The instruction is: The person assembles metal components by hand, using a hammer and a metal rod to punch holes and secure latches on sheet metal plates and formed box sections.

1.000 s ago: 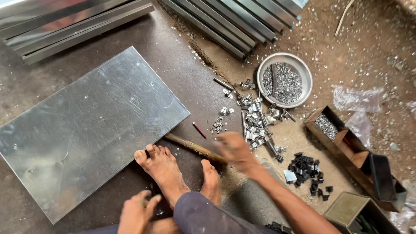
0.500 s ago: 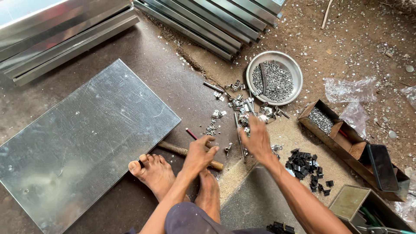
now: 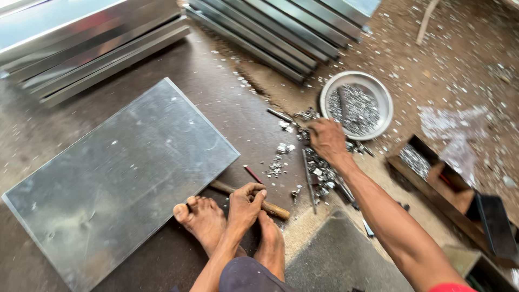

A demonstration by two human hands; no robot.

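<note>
**Left hand now on the hammer handle; right hand moved up to the fasteners**

Compared with 1 s ago – left hand (image 3: 244, 204) has come forward from beside the feet and now rests on the wooden hammer handle (image 3: 273, 207) lying on the floor, fingers curling over it, grip not fully closed. Right hand (image 3: 326, 138) has shifted from near the handle to the scattered metal fasteners (image 3: 320, 174), just below the round metal bowl (image 3: 379, 90); fingers bent down among the pieces – cannot tell whether 1 is pinched. Galvanised sheet (image 3: 116, 181) lies flat, untouched. Judgement: tool and fastener are being collected together.
</note>
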